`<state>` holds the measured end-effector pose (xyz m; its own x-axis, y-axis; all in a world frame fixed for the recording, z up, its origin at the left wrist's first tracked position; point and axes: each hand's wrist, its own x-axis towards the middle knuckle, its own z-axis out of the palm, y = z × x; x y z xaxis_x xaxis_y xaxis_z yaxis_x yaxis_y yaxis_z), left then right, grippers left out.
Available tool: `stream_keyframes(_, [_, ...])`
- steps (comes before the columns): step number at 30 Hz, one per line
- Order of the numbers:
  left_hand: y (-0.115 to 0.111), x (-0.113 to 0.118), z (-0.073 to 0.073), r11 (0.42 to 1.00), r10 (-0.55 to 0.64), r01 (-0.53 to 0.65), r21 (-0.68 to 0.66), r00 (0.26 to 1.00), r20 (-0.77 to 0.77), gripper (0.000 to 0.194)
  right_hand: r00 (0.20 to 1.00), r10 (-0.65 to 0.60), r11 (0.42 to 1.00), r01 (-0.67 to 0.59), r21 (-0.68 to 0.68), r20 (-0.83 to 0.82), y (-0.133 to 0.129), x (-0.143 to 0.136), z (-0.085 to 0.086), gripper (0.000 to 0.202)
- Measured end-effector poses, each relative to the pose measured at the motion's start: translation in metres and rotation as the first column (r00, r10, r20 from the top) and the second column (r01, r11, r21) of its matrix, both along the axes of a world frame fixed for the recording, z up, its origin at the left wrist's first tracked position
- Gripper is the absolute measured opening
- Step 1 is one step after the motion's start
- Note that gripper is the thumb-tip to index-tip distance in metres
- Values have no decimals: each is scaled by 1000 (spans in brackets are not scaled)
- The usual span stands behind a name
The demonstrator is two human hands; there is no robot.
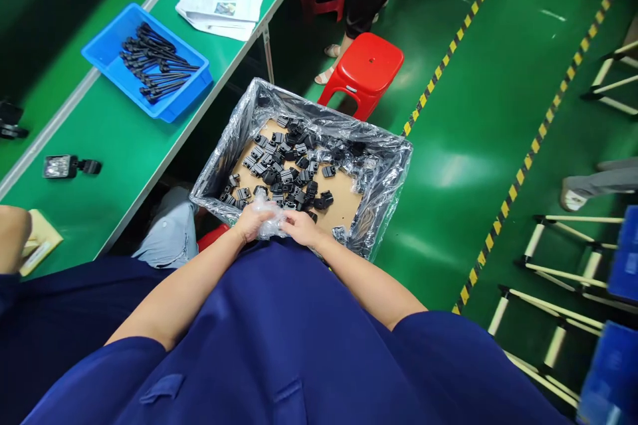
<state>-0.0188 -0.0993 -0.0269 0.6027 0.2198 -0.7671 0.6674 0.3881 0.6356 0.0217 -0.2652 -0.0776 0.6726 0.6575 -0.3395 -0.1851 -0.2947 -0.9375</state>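
Observation:
A cardboard box lined with clear plastic (383, 166) sits in front of me, holding several small black plastic parts (284, 172) heaped on its left side. My left hand (252, 220) and my right hand (303, 227) meet at the box's near edge, both gripping a crumpled piece of clear plastic film (272, 218) between them. What lies inside the film is hidden.
A green workbench (119, 139) runs on the left with a blue tray of black rods (147, 63), papers (222, 3) and a small black device (67, 166). A red stool (366, 70) stands beyond the box, a person's legs behind it. Racks stand at the right.

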Motion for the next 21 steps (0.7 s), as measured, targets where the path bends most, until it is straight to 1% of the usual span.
stream_keyframes(1, [1, -1, -2, 999, 31, -30, 22, 999, -24, 40, 996, 13, 1000, -15, -14, -89, -5, 0, -11, 28])
stream_keyframes(2, [3, -3, -4, 996, 68, -66, 56, 997, -41, 38, 989, -26, 996, 12, -93, -143, -13, 1, -23, 31])
stream_keyframes(3, [4, -4, -6, 991, 109, -104, 88, 993, -49, 37, 986, -93, 970, 58, -237, -141, -25, 3, -36, 33])
stream_keyframes(4, [5, -5, -7, 985, 137, -131, 115, 989, -49, 38, 986, -143, 905, 93, -415, -90, -39, 5, -49, 34])
stream_keyframes(5, [6, -7, -8, 982, 150, -143, 125, 987, -49, 41, 989, -144, 804, 101, -585, -28, -55, 6, -61, 37])
stream_keyframes(6, [7, -8, -8, 983, 149, -143, 119, 988, -50, 47, 994, -108, 689, 77, -720, 4, -72, 7, -71, 42])
stream_keyframes(7, [8, -9, -8, 985, 141, -135, 106, 989, -52, 52, 998, -63, 587, 30, -809, -8, -89, 5, -80, 49])
stream_keyframes(8, [8, -10, -7, 988, 134, -128, 90, 989, -58, 57, 998, -34, 515, -25, -857, -49, -103, 3, -87, 56])
stream_keyframes(9, [9, -10, -5, 989, 130, -125, 77, 989, -67, 60, 995, -28, 476, -74, -876, -100, -115, -1, -93, 61])
stream_keyframes(10, [9, -10, -4, 990, 128, -123, 66, 989, -76, 61, 989, -37, 463, -107, -880, -140, -124, -5, -98, 63])
stream_keyframes(11, [9, -10, -3, 991, 127, -123, 59, 989, -82, 61, 986, -45, 469, -123, -874, -163, -130, -9, -101, 61])
stream_keyframes(13, [9, -10, -2, 992, 120, -115, 55, 989, -86, 60, 985, -57, 512, -113, -851, -164, -134, -13, -105, 51])
stream_keyframes(15, [9, -9, -3, 994, 103, -99, 54, 991, -84, 62, 986, -73, 574, -80, -815, -147, -129, -12, -106, 37])
stream_keyframes(18, [7, -8, -7, 996, 61, -56, 67, 995, -75, 62, 987, -111, 690, -11, -724, -120, -114, -1, -101, 17])
stream_keyframes(19, [5, -7, -9, 997, 35, -30, 71, 997, -72, 62, 985, -124, 730, 10, -683, -118, -108, 4, -98, 18])
stream_keyframes(21, [3, -7, -11, 996, -37, 42, 76, 997, -67, 63, 982, -147, 793, 43, -608, -122, -94, 11, -88, 26])
